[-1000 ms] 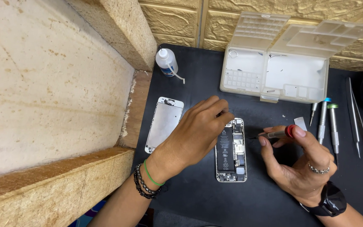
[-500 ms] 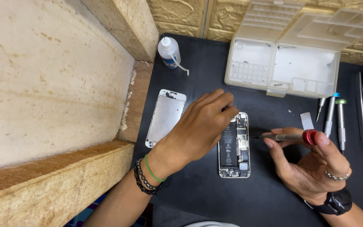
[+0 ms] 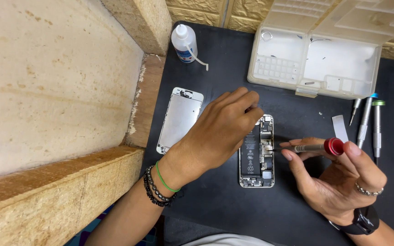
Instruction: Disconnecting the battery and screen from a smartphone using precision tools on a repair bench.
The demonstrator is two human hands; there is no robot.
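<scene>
Black mat (image 3: 215, 214) carries an opened phone (image 3: 256, 152), back shell up, internals exposed. Left hand (image 3: 220, 132) rests curled over its upper left edge, fingers pressing down, apparently to stop it sliding; it grips nothing. Right hand (image 3: 338, 175) is closed around a red-capped screwdriver (image 3: 313, 147), held nearly flat, tip touching the board beside the battery, forefinger on the cap to steady it. Detached screen panel (image 3: 178, 119) lies just left, face down. Parts box (image 3: 318, 54) stands open behind; spare drivers (image 3: 370, 120) lie right
</scene>
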